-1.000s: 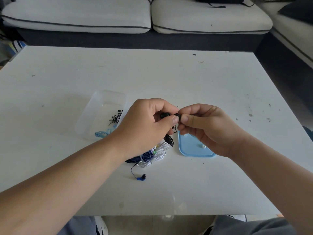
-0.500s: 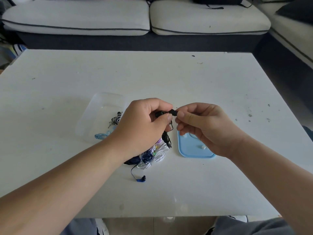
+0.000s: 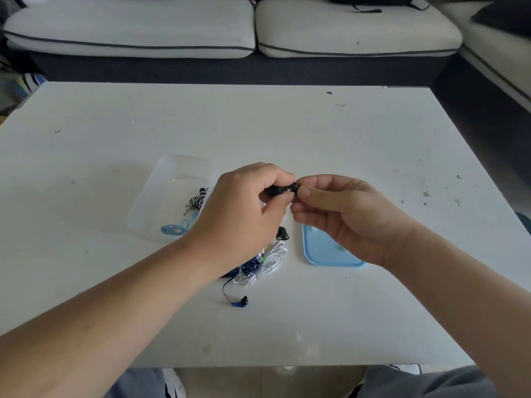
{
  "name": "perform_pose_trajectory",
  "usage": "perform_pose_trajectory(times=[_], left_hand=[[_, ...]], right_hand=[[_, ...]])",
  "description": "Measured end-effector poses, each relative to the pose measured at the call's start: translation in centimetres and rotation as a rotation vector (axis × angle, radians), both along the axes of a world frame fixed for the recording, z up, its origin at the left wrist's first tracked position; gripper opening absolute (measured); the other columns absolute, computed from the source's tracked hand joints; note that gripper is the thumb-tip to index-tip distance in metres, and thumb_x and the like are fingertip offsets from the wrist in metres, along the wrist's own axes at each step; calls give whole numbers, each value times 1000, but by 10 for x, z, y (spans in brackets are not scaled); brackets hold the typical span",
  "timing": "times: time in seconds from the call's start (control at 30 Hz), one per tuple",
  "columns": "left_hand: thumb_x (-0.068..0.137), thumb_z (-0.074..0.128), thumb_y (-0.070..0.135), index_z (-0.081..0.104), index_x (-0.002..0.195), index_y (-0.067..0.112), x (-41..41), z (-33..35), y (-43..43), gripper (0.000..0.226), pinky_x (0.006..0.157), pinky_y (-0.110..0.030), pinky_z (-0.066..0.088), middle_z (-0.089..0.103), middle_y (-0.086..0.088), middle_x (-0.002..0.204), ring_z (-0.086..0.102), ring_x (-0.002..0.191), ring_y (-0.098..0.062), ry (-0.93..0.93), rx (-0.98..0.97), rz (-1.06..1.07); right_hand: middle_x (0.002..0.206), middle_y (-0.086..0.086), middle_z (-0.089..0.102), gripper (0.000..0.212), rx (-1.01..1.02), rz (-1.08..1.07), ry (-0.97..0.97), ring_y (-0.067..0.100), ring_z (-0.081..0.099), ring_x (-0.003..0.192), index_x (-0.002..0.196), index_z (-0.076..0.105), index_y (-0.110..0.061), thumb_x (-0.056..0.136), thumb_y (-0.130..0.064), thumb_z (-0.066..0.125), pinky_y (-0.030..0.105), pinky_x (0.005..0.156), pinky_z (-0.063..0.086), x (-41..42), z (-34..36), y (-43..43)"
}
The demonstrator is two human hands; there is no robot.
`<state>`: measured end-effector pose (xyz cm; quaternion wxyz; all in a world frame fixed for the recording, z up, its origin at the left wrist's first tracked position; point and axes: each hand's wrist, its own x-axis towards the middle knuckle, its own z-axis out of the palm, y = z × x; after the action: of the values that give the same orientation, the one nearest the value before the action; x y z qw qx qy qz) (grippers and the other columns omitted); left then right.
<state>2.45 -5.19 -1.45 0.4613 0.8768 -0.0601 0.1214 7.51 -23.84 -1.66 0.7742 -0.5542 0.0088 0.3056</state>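
Above the middle of the white table (image 3: 287, 133), my left hand (image 3: 241, 208) grips a black earbud (image 3: 274, 191) between thumb and curled fingers. My right hand (image 3: 344, 214) pinches a small black tip (image 3: 293, 187) at the earbud's right end. A second black earbud (image 3: 282, 233) dangles below my left hand. Under my left wrist lies a tangle of blue and white earphone cables (image 3: 258, 265), and a blue earbud (image 3: 240, 303) trails out toward me.
A clear plastic box (image 3: 161, 202) at the left holds a striped black-and-white cable (image 3: 196, 201) and a light blue cable (image 3: 173, 228). A light blue lid (image 3: 324, 251) lies flat under my right hand. A pale sofa (image 3: 230, 30) runs along the far side.
Both hands have stayed together over the pile. A small gap now shows between the black earbud and the tip in my right fingers. The view tilted down slightly.
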Motion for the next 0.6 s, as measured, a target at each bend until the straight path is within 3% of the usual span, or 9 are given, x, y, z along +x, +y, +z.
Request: perform_pose_trajectory(times=[0.13, 0.23, 0.33, 0.47, 0.6], left_hand=[[93, 74, 12, 77, 104, 23, 0, 1, -1, 16, 71, -35, 59, 76, -1, 79, 73, 72, -26, 167, -116, 42], [93, 73, 7, 77, 105, 16, 2, 4, -2, 16, 61, -24, 58, 77, -3, 76, 75, 68, -17, 285, -257, 57], [93, 73, 8, 77, 104, 16, 5, 6, -2, 15, 73, -26, 61, 78, -4, 76, 76, 72, -15, 363, -373, 73], [94, 72, 7, 76, 101, 18, 5, 7, -2, 14, 69, -20, 57, 78, -5, 76, 76, 72, -15, 408, -434, 91], [94, 70, 4, 76, 107, 15, 6, 8, -1, 17, 63, -13, 52, 79, -3, 77, 76, 70, -11, 404, -439, 107]], right_hand=[[84, 24, 74, 11, -164, -72, -195, 26, 73, 72, 97, 72, 7, 86, 8, 71, 29, 71, 61, -4, 4, 2], [78, 16, 77, 9, -388, -121, -428, 26, 75, 70, 89, 77, -2, 85, 6, 75, 25, 70, 60, -8, 8, 3], [74, 8, 77, 12, -461, -143, -541, 24, 76, 71, 86, 79, -8, 84, 4, 77, 26, 73, 61, -10, 6, 6], [75, 6, 77, 15, -464, -154, -526, 24, 76, 71, 87, 79, -11, 84, 3, 78, 27, 75, 61, -10, 3, 8], [82, 18, 77, 13, -326, -140, -368, 31, 76, 76, 98, 77, -4, 87, 3, 74, 34, 79, 63, -9, 4, 6]])
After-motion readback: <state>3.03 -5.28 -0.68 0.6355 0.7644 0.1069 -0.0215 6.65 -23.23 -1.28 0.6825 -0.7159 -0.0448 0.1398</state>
